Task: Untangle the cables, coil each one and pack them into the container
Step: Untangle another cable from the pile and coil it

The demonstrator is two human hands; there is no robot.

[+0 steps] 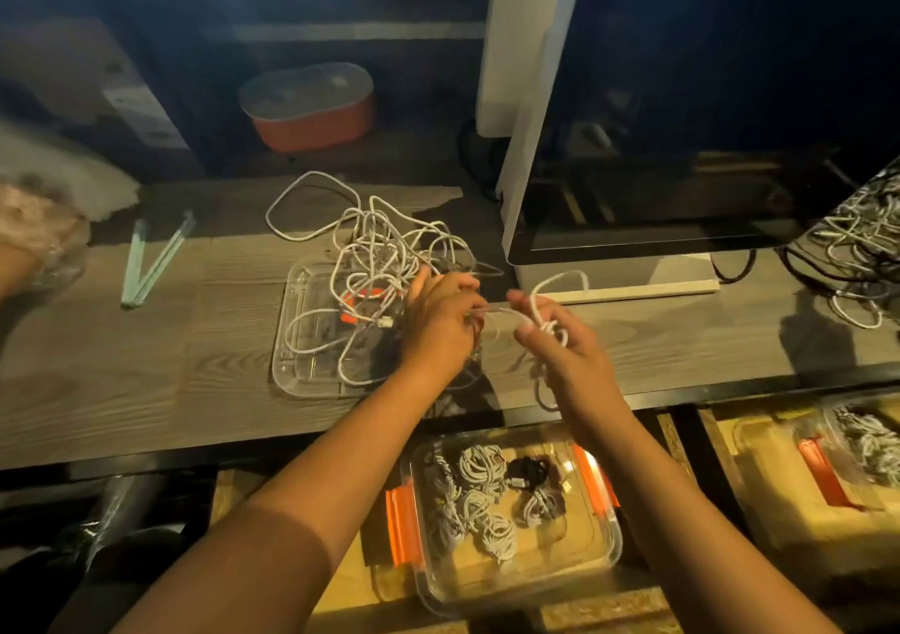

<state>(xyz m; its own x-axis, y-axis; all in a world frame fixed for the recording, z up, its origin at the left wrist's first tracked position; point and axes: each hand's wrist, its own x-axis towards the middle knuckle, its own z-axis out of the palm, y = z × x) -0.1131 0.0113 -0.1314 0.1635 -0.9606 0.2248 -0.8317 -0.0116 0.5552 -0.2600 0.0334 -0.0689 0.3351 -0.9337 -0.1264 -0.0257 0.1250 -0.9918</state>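
The left grip (440,321) pinches a white cable (560,274). Just to its right, the right grip (565,355) has its fingers curled round loops of the same cable. Both are above the tabletop (146,380). The tangle (384,248) lies on a clear lid (292,341), just left of the left grip. Nearer, below the tabletop edge, the container (611,550) holds coils (482,470).

cable tangle (380,253) ahead, monitor (657,146) right

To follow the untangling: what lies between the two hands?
A white cable spans from the left hand to the right hand, seen in head view.
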